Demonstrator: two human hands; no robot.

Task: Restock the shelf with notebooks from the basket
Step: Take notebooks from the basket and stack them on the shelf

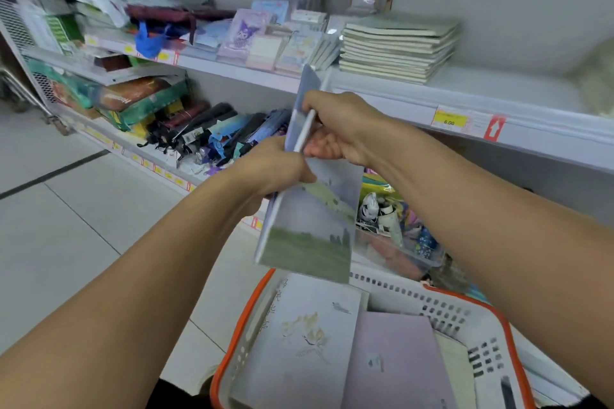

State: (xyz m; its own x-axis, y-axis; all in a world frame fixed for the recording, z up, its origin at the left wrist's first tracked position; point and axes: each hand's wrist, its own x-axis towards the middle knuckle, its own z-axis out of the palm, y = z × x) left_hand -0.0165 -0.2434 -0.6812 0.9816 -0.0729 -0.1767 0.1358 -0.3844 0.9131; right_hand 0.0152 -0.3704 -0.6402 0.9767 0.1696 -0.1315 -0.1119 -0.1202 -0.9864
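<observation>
The left hand (269, 169) grips the upper edge of a notebook with a landscape cover (312, 226), which hangs tilted above the basket (465, 312). The right hand (342, 129) holds a second, thin notebook (304, 109) by its edge, with the fingers curled around it; this one stands almost upright, just in front of the shelf (498, 100). The two notebooks touch each other between the hands. In the white basket with the orange rim lie more notebooks: one with a flower drawing (299, 335) and a lilac one (395, 359) beside it. On the shelf, behind the hands, a stack of pale notebooks (398, 46) lies flat, near a yellow price tag (448, 118).
</observation>
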